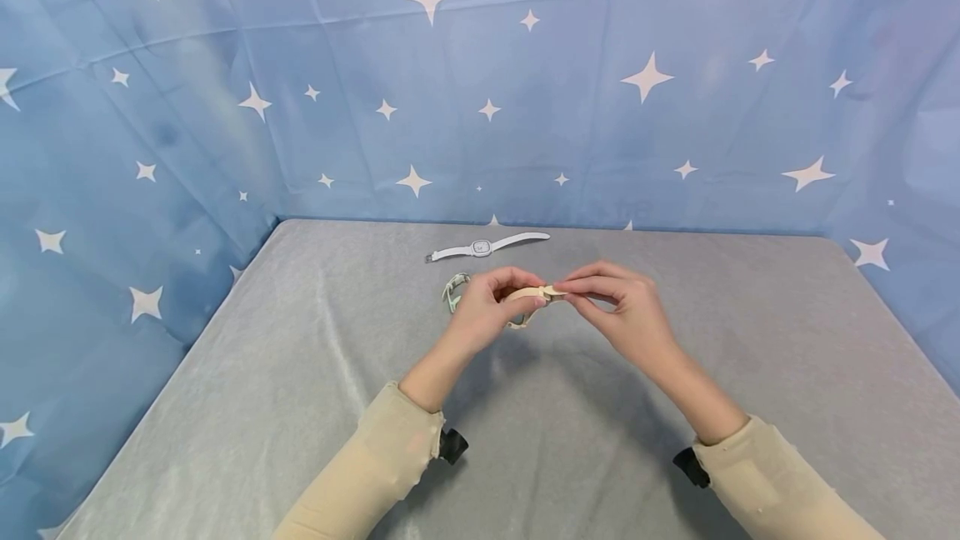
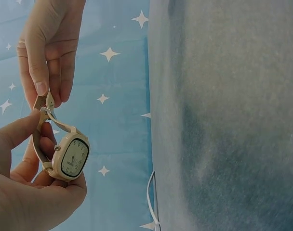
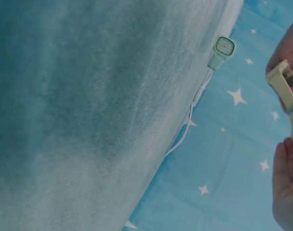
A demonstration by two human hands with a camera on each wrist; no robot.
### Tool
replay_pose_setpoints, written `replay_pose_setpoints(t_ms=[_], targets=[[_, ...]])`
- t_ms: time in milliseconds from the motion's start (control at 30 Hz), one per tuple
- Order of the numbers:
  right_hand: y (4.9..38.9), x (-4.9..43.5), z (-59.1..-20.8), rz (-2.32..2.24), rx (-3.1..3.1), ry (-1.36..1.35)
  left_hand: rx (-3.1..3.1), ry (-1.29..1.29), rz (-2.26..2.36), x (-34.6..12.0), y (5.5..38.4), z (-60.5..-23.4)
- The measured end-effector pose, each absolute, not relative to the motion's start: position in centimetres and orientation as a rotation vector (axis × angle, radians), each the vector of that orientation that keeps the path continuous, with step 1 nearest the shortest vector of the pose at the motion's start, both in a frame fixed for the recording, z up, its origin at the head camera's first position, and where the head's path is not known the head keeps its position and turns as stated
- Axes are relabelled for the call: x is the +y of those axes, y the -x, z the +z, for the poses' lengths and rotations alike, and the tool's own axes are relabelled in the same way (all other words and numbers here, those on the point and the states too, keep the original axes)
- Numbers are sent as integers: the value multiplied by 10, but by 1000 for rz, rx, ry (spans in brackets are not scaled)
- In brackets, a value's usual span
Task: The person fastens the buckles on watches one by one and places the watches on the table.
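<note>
A cream wristwatch (image 2: 74, 158) with a rounded-square dial is held up above the table between both hands. My left hand (image 1: 480, 311) grips its strap near the buckle, thumb on top and fingers underneath; in the left wrist view the fingers pass through the strap loop behind the case. My right hand (image 1: 626, 307) pinches the strap's tip between thumb and fingers, just past the buckle. The strap (image 3: 283, 91) is bent into a closed loop, with its two ends overlapping at the buckle. From the head view the dial is mostly hidden by the left hand.
Just left of the left hand, a pale green watch (image 1: 452, 292) stands on the grey cloth-covered table (image 1: 300, 407), its strap looped. Behind it, a white watch (image 1: 482, 248) lies stretched out flat. A blue star-patterned curtain (image 1: 525, 65) rises along the table's back and left edges.
</note>
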State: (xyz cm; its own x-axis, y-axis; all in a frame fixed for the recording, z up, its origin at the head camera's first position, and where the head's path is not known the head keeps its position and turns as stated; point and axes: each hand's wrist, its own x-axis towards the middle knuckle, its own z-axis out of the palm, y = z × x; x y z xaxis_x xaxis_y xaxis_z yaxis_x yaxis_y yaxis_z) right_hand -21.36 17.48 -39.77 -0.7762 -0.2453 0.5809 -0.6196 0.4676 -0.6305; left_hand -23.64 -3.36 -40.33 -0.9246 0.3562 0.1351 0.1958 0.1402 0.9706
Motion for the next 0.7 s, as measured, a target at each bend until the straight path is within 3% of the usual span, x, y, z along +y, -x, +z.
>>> replay_pose_setpoints(t_ms=[700], targets=[[214,178,-398,1241,-2392,-712,2327,-513,1859,-31,233,-400]])
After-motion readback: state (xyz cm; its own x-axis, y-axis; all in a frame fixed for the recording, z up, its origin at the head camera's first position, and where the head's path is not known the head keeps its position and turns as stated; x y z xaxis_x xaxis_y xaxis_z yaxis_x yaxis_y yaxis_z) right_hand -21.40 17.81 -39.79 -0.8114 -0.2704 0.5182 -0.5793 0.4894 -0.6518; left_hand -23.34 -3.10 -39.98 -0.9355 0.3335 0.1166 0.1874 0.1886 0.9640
